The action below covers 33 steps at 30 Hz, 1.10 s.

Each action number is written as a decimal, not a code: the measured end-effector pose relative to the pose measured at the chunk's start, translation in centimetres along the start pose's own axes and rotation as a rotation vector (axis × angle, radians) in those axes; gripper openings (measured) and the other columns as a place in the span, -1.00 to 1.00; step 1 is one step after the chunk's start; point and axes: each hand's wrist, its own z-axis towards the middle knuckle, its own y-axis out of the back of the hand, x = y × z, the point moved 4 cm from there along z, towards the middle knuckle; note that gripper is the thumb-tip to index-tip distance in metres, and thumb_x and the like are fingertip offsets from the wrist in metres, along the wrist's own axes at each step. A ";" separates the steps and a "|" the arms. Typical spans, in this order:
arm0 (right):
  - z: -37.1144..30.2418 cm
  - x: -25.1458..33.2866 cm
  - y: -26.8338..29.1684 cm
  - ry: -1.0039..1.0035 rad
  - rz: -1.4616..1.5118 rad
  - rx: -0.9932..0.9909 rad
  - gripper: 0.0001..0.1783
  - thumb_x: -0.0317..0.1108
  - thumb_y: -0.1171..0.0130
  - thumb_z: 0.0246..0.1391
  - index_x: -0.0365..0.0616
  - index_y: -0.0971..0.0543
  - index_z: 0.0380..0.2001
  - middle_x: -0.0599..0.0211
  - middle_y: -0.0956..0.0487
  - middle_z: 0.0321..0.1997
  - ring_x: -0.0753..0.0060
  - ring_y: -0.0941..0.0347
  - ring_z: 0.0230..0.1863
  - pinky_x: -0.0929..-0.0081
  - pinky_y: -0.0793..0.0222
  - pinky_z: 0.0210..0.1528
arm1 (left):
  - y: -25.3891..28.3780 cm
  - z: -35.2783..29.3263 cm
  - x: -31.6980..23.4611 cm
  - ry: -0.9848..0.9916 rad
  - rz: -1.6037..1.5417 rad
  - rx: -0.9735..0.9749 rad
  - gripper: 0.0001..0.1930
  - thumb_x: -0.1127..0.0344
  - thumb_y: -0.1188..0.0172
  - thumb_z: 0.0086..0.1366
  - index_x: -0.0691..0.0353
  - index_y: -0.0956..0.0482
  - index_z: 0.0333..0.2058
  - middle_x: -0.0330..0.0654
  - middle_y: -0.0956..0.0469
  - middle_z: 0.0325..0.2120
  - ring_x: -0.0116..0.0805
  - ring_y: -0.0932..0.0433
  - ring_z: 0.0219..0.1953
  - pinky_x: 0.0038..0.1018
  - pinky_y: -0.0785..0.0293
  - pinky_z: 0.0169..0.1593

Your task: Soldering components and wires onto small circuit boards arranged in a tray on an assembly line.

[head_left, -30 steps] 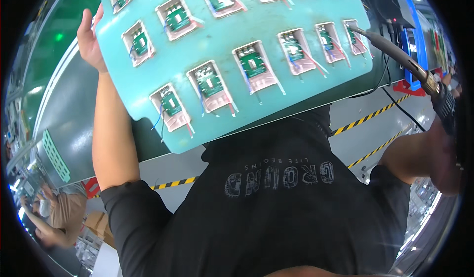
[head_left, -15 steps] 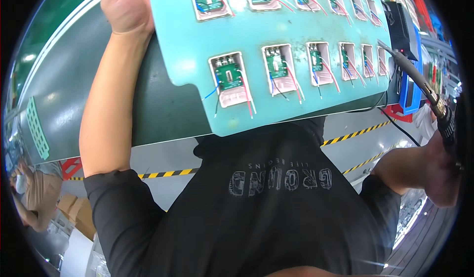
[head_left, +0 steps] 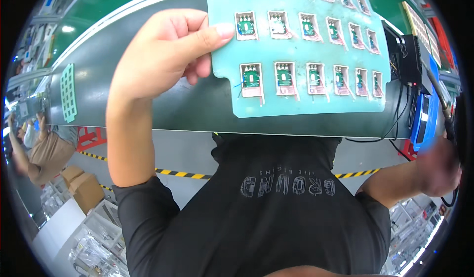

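My left hand [head_left: 168,49] pinches the left edge of a light green tray [head_left: 222,89], thumb on top and fingers curled beneath. Rows of cut-outs in the tray hold small white housings, each with a green circuit board [head_left: 252,78] and thin red, blue and dark wires. At the far right my right hand [head_left: 438,168], smeared by motion, is closed around a soldering iron [head_left: 441,96]. The iron points up beside the black box, apart from the tray. Its tip is hard to make out.
A dark workbench [head_left: 182,111] lies under the tray, with a perforated green strip [head_left: 68,93] at its left. On the right stand a black box [head_left: 414,62] with cables and a blue device [head_left: 422,116]. Another person [head_left: 52,148] is at far left, near cardboard boxes [head_left: 85,190].
The tray now shows smaller and farther from me, with another row in view. My left thumb has come onto its edge. The soldering iron has moved right, away from the tray.
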 end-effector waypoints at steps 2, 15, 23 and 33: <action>-0.2 -0.4 1.7 -0.031 0.066 -0.063 -0.67 -0.41 0.13 -0.18 -0.28 -0.59 -0.39 0.16 -0.58 -0.48 0.28 -0.50 -0.44 -0.07 -0.13 0.06 | 0.3 -0.4 -0.3 -0.115 -0.088 -0.053 -0.72 0.13 -0.15 0.20 0.22 -0.49 -0.53 -0.38 -0.42 -0.74 -0.69 -0.32 -0.73 -0.73 -0.17 -0.64; -2.0 -1.2 2.9 -0.074 0.137 -0.145 -0.75 -0.42 0.16 0.12 -0.36 -0.43 -0.51 0.29 -0.29 -0.52 0.63 -0.05 -0.62 0.62 -0.01 -0.44 | -1.6 -1.5 -2.8 -0.274 -0.418 -0.053 -0.75 0.29 -0.04 0.24 0.40 -0.47 -0.24 -0.10 -0.58 -0.44 -0.40 -0.59 -0.48 -0.59 -0.45 -0.50; -2.2 -1.3 4.2 -0.089 0.092 -0.142 -0.71 -0.38 0.17 0.15 -0.34 -0.38 -0.57 0.29 -0.28 -0.54 0.64 -0.07 -0.61 0.61 -0.02 -0.44 | -1.5 -1.2 -1.9 -0.255 -0.470 -0.124 -0.78 0.27 -0.03 0.27 0.35 -0.45 -0.30 -0.12 -0.57 -0.48 -0.43 -0.57 -0.55 -0.64 -0.43 -0.52; -2.0 -2.0 2.6 -0.068 0.102 -0.067 -0.79 -0.38 0.13 0.11 -0.29 -0.44 -0.42 0.27 -0.32 -0.53 0.66 -0.05 -0.66 0.62 0.00 -0.47 | -2.1 -1.3 -0.3 -0.283 -0.579 -0.054 -0.78 0.29 0.01 0.30 0.38 -0.44 -0.28 -0.12 -0.56 -0.46 -0.45 -0.54 -0.54 -0.65 -0.39 -0.51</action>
